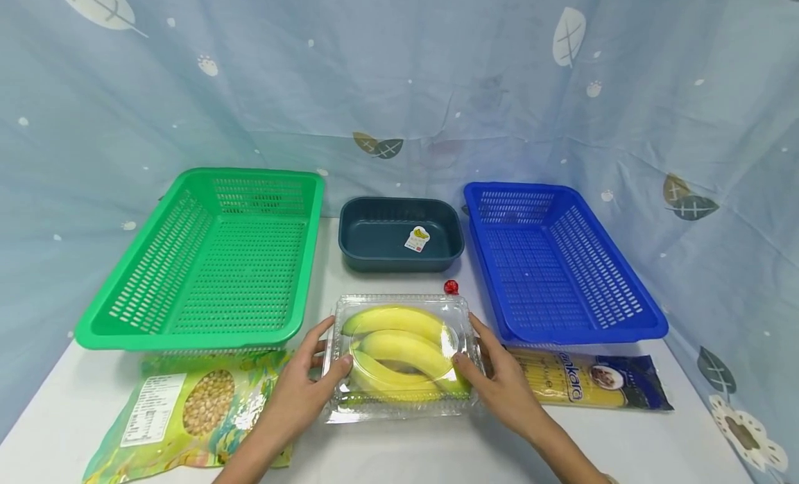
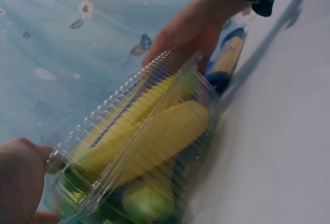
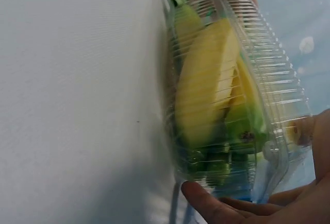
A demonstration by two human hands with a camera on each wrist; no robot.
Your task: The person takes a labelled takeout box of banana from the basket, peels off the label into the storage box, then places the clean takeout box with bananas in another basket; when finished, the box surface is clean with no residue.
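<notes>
A clear plastic clamshell box (image 1: pixel 399 409) with several bananas (image 1: pixel 406 347) inside is held level between my two hands in the head view. My left hand (image 1: pixel 306 383) grips its left side, thumb over the lid's edge and fingers along the wall. On the opposite side my right hand (image 1: pixel 502 385) grips the box the same way. In the left wrist view the lid looks closed over the bananas (image 2: pixel 154 141). Fingers of the right hand (image 3: pixel 206 201) reach under the box's edge in the right wrist view.
A green basket (image 1: pixel 306 283) stands at the left, a blue basket (image 1: pixel 599 245) at the right. Between them sits a dark teal tub (image 1: pixel 399 263) with a banana sticker, and a small red wrapped item (image 1: pixel 451 287). A chickpea bag (image 1: pixel 187 415) and a pasta pack (image 1: pixel 587 380) lie nearer.
</notes>
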